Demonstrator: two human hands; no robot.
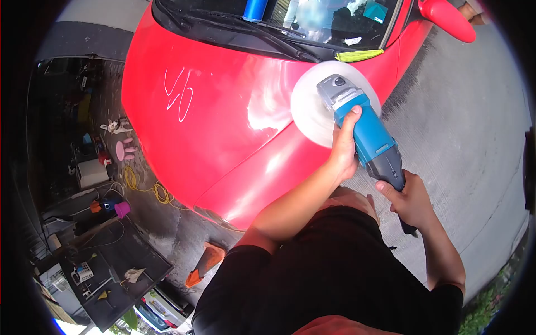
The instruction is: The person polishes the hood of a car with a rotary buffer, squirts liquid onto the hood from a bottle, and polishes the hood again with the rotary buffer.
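Both my hands are closed around a blue and black power polisher [373,134], which slants across the right of the view. My left hand [345,146] wraps its blue body just behind the metal head, thumb on top. Farther back, my right hand [412,201] grips the black rear handle. The round white buffing pad [306,109] lies over the fender side of the red car [206,123], near the windshield corner; its contact with the paint is hidden from above. A yellow-green cloth [360,55] rests at the windshield's base, just beyond the pad.
A blue can [254,10] stands by the windshield. White marks [181,97] show on the hood. To the left are a pink stool [125,149], a yellow cord [162,192], an orange cone [206,262] and a dark table [123,251]. A red side mirror [449,21] juts out at upper right.
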